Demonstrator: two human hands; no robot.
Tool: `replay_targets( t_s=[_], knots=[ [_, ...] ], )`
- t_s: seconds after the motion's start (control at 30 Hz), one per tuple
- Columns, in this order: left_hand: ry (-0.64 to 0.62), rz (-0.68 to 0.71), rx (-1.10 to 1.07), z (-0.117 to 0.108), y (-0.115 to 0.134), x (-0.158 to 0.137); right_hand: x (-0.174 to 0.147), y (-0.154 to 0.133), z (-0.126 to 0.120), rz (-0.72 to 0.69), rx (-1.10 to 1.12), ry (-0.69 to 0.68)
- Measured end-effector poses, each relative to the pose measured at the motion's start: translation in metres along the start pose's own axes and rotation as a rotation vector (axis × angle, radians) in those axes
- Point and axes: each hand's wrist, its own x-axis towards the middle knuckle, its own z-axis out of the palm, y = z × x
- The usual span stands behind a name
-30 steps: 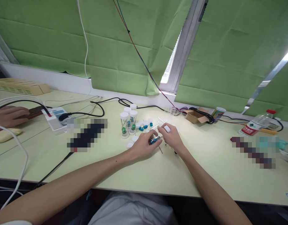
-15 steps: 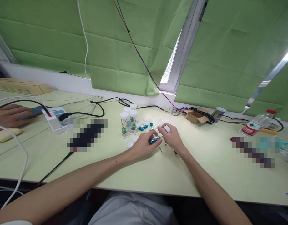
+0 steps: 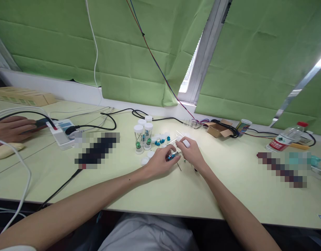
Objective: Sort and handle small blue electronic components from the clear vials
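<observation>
My left hand [image 3: 161, 161] is closed around a small clear tube [image 3: 173, 155] with something blue inside. At the tube's upper end my right hand [image 3: 190, 151] has its fingers pinched on a white cap [image 3: 185, 143]. A thin dark rod [image 3: 179, 167] sticks out below the left fingers; whether it belongs to the tube I cannot tell. Left of the hands stand several clear tubes [image 3: 138, 139] with white caps and green or blue parts inside. Blue-headed small parts [image 3: 161, 141] lie just behind my hands, and loose white caps [image 3: 145, 161] lie beside my left wrist.
A power strip [image 3: 62, 134] with plugs and cables lies at the left, near another person's hand [image 3: 16, 129]. An open cardboard box [image 3: 219, 129], a printed can [image 3: 244, 127] and a red-capped water bottle [image 3: 287, 137] stand at the right. Black cable [image 3: 134, 113] runs along the back.
Both my hands stay nearly where they were, around the tube and cap. At the far left, the flat object under the other person's hand looks darker now.
</observation>
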Motion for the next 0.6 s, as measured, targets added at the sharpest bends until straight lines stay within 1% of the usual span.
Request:
replay_targets(
  t_s=[0.6],
  knots=[
    [0.005,-0.009,-0.011,0.0,0.0018,0.0,0.0008,0.001,-0.0001,0.008,-0.012,-0.002]
  ],
)
